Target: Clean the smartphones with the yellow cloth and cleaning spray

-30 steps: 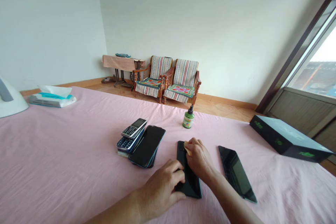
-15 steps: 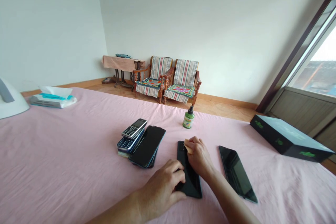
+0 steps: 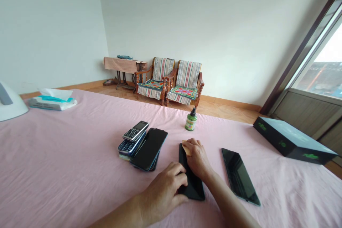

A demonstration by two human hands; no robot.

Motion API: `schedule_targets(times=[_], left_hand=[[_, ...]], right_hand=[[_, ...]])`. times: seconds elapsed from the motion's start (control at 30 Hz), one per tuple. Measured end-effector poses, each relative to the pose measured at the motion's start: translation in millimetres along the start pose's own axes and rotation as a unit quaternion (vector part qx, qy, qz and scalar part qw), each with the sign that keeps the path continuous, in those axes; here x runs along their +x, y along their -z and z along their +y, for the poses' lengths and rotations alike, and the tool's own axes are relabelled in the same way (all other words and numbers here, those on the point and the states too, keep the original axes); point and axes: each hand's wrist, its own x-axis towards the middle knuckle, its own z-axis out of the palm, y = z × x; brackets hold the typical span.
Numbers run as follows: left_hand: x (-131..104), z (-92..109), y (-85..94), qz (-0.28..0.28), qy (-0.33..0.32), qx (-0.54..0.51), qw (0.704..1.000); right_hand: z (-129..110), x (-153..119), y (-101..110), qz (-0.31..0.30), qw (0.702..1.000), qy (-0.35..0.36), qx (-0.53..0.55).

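Observation:
A dark phone [image 3: 195, 187] lies on the pink cloth [image 3: 80, 171] between my hands. My left hand [image 3: 167, 188] grips its left edge, fingers bent over it and thumb at the lower side. A small yellowish cloth [image 3: 186, 147] is pressed by my right hand [image 3: 196, 158] onto the phone's upper end, whose camera area is covered. To the right, another dark phone [image 3: 240, 176] lies flat. Left of my hands are a stack of dark smartphones [image 3: 149, 149] and, beside it, a stack of keypad phones [image 3: 136, 130].
A green bottle with a black top [image 3: 191, 120] stands beyond my hands. A black box [image 3: 291, 140] is at the right, a tissue pack [image 3: 53, 102] at the far left beside a white object [image 3: 12, 103]. Two chairs [image 3: 184, 82] stand behind the cloth-covered surface.
My right hand has moved slightly left across the phone's upper end with the yellowish cloth, covering the camera area. My left hand has kept its hold.

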Motion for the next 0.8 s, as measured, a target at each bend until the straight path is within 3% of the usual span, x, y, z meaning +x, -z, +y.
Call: schedule_targets(times=[0.5, 0.8], left_hand=[[-0.2, -0.9, -0.9, -0.006, -0.004, 0.005, 1.000], [0.5, 0.8, -0.4, -0.002, 0.000, 0.001, 1.000]], right_hand=[[-1.1, 5.7, -3.0, -0.006, 1.000, 0.010, -0.025], [0.8, 1.7, 6.2, -0.032, 0.999, 0.024, 0.002]])
